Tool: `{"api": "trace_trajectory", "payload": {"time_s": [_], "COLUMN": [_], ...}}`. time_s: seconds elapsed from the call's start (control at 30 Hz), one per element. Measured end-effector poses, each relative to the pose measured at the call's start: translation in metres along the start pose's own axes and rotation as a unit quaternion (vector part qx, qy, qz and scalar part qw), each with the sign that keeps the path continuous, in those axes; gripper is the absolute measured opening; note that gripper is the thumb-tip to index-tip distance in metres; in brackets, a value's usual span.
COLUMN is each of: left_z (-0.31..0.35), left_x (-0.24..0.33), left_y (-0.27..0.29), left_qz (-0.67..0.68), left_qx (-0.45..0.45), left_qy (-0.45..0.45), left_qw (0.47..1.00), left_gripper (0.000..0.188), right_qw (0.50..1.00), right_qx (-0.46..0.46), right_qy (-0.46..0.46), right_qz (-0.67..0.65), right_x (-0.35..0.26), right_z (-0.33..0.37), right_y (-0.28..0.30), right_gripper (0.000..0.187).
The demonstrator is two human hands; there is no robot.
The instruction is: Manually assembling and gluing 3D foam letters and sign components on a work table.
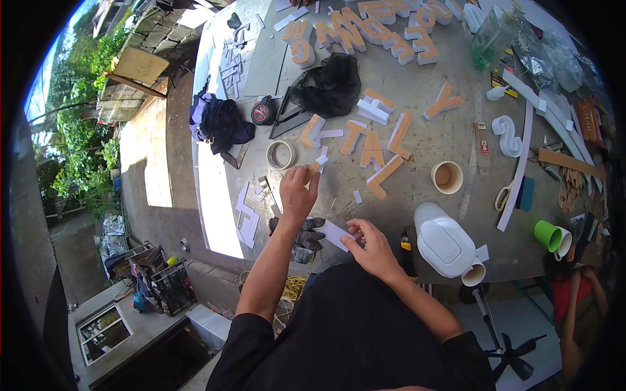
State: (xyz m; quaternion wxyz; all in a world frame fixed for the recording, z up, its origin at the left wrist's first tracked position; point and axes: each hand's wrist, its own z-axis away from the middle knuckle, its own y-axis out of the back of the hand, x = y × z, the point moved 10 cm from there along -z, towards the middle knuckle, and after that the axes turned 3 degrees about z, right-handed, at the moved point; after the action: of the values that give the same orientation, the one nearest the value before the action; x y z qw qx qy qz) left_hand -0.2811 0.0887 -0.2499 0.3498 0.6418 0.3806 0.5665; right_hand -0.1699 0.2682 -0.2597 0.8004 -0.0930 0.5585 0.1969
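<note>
My left hand (298, 194) is closed, pinching a small tan piece with a white end (317, 165) just right of a roll of tape (280, 155); its exact kind is unclear. Near the table's front edge, my right hand (375, 249) has thumb and fingers at the end of a flat white strip (334, 234). A dark grey work glove (310, 236) lies against the strip's left end, partly hidden by my left forearm. Beyond my hands lie several tan-faced letters with white sides, among them an A (373, 151), a T (354, 135) and a Y (443, 101).
A white lidded container (445, 240) and a cream cup (447, 177) stand at right. Farther back are black mesh cloth (329, 85), a tape measure (264, 111) and more block letters (339, 31). Scissors (503, 196) and a white S (507, 135) lie right. Another person's arm (571, 319) shows lower right.
</note>
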Motion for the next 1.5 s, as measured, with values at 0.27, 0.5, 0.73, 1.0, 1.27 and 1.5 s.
{"api": "trace_trajectory", "payload": {"time_s": [0.27, 0.5, 0.73, 1.0, 1.27, 1.5], "left_z": [0.054, 0.010, -0.001, 0.029, 0.071, 0.079], "left_x": [0.099, 0.002, -0.072, -0.028, 0.058, 0.077], "left_y": [0.007, -0.014, -0.071, -0.050, 0.031, 0.078], "left_qz": [0.136, 0.171, 0.035, 0.344, 0.585, 0.555], "left_qx": [-0.078, -0.013, 0.002, -0.086, -0.067, 0.027], "left_qy": [-0.056, 0.078, 0.154, 0.284, 0.272, 0.208], "left_qw": [0.986, 0.982, 0.987, 0.891, 0.761, 0.805], "left_gripper": [0.031, 0.033, 0.024, 0.015, 0.010, 0.010], "right_qw": [0.927, 0.941, 0.990, 0.978, 0.969, 0.965], "right_qx": [0.039, 0.063, 0.100, 0.157, 0.162, 0.145], "right_qy": [-0.103, -0.171, -0.076, -0.110, 0.044, 0.069], "right_qz": [-0.359, -0.286, -0.059, -0.078, -0.182, -0.208], "right_x": [0.033, 0.050, 0.024, 0.001, -0.086, -0.110], "right_z": [-0.041, -0.017, 0.003, -0.007, 0.001, 0.022], "right_y": [-0.021, 0.008, 0.021, 0.031, 0.037, 0.045], "right_gripper": [0.051, 0.047, 0.049, 0.046, 0.044, 0.041]}}
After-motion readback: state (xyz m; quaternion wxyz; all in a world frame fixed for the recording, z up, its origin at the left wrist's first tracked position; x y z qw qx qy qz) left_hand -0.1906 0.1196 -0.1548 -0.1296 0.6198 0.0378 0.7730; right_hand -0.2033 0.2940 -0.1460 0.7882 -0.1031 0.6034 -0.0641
